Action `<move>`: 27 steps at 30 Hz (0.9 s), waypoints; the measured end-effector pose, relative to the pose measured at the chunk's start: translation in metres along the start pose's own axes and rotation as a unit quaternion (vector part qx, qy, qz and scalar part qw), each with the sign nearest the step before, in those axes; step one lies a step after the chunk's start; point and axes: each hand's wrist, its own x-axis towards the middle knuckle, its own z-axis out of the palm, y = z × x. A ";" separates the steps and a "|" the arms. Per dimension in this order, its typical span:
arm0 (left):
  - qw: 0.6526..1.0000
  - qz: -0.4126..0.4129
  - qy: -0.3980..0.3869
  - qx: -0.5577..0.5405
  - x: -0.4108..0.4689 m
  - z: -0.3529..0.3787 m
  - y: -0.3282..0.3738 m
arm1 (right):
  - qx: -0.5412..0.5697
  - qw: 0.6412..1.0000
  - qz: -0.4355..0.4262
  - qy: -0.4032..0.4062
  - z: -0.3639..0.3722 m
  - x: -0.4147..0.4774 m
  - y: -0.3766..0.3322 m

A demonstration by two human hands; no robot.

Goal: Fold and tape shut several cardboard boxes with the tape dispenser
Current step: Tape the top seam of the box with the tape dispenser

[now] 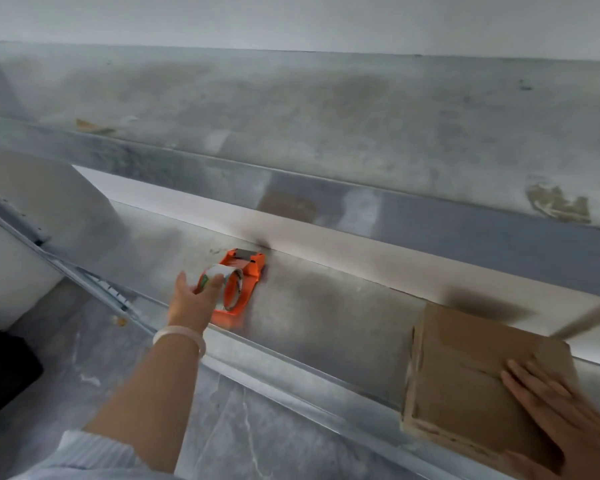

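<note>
Pale sleeve [94,452] on your left arm, left hand [191,301] with fingers [217,280] curled over the roll of the orange tape dispenser [245,284], dispenser lying on the counter [326,317], right hand [565,414] flat, fingers [523,379] straight, on the cardboard box [465,386] at the counter's near edge.

Soft, even, shadow-poor light falls on a grey metal workbench [326,323], with a pale band, possibly reflected light, crossing mid-frame. Dark smudged shadows sit behind the tape dispenser [248,289] and the cardboard box [465,375]. Motion blur softens everything, and straight edges bow near the frame's borders.
</note>
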 end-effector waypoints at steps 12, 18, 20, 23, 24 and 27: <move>0.996 0.053 -0.074 0.005 -0.026 0.020 -0.006 | -0.017 0.999 0.040 -0.021 -0.003 -0.010 -0.007; 0.973 0.105 -0.178 -0.098 -0.109 0.046 0.037 | -0.008 0.995 0.081 -0.061 -0.012 -0.013 -0.013; 0.956 0.104 -0.227 -0.153 -0.136 0.054 0.054 | -0.004 0.993 0.089 -0.083 -0.014 -0.012 -0.015; 0.916 0.074 -0.318 -0.233 -0.176 0.065 0.078 | -0.020 0.996 0.060 -0.067 -0.017 -0.012 -0.011; 0.900 0.056 -0.349 -0.256 -0.188 0.070 0.084 | -0.013 0.995 0.057 -0.077 -0.020 -0.011 -0.011; 0.856 0.009 -0.424 -0.295 -0.220 0.088 0.096 | -0.011 0.993 0.068 -0.097 -0.028 -0.009 -0.015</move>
